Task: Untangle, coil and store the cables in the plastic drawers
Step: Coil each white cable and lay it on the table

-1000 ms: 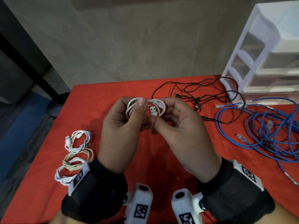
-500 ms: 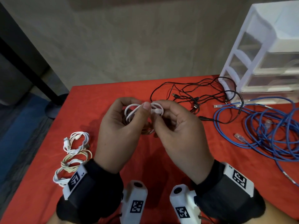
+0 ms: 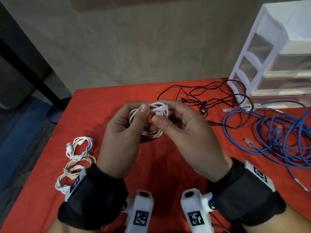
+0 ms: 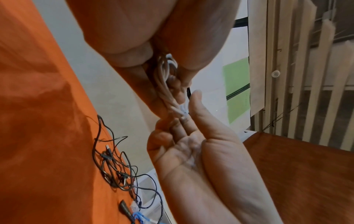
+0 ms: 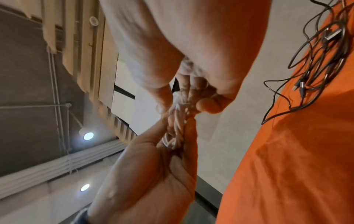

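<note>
We seem to be in an office or lab room: round recessed ceiling lights (image 5: 88, 136), pale vertical window blinds (image 4: 298, 72) and a bare grey plaster wall (image 3: 134, 47) behind the table with the red cloth (image 3: 104, 105), which carries a white plastic drawer unit (image 3: 272, 52).

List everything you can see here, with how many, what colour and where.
held cable: one, white, coiled, gripped between both hands above the table
coiled cables: three, two white and one cream, on the table's left side
black cables: a tangle, count unclear, far side of the table by the drawers
blue cable: a loose heap, count unclear, on the table's right side
drawers: one unit, white frame, clear fronts, far right corner
table: one, red cover
wrist cameras: two, white
hands: left hand and right hand, with black wristbands
</note>
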